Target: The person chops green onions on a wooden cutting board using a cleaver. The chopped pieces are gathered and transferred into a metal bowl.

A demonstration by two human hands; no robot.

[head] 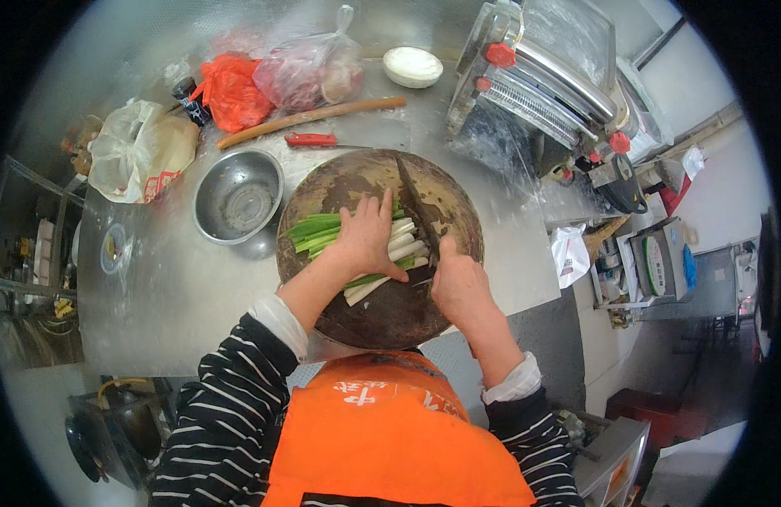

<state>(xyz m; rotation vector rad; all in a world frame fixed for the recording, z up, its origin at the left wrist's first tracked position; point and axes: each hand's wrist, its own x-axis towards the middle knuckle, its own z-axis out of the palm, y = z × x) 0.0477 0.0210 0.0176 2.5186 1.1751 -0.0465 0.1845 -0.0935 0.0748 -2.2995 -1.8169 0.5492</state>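
A bundle of green onions (pixel 400 242) lies on a round wooden chopping block (pixel 346 180), its white ends toward the right and its green tops toward the left. My left hand (pixel 368 237) presses down across the stalks with the fingers spread. In my right hand (pixel 460 285) is a cleaver (pixel 418 203), seen nearly edge-on as a dark strip. Its blade stands just right of the white ends; whether it touches them I cannot tell. The handle is hidden inside my fist.
Left of the block sits a steel bowl (pixel 238 196). Behind it lie a red-handled knife (pixel 311 139) and a wooden rolling pin (pixel 311 120). Plastic bags (pixel 235 92) and a white bowl (pixel 413 67) stand farther back. A noodle-rolling machine (pixel 542 89) occupies the back right of the metal table (pixel 156 304).
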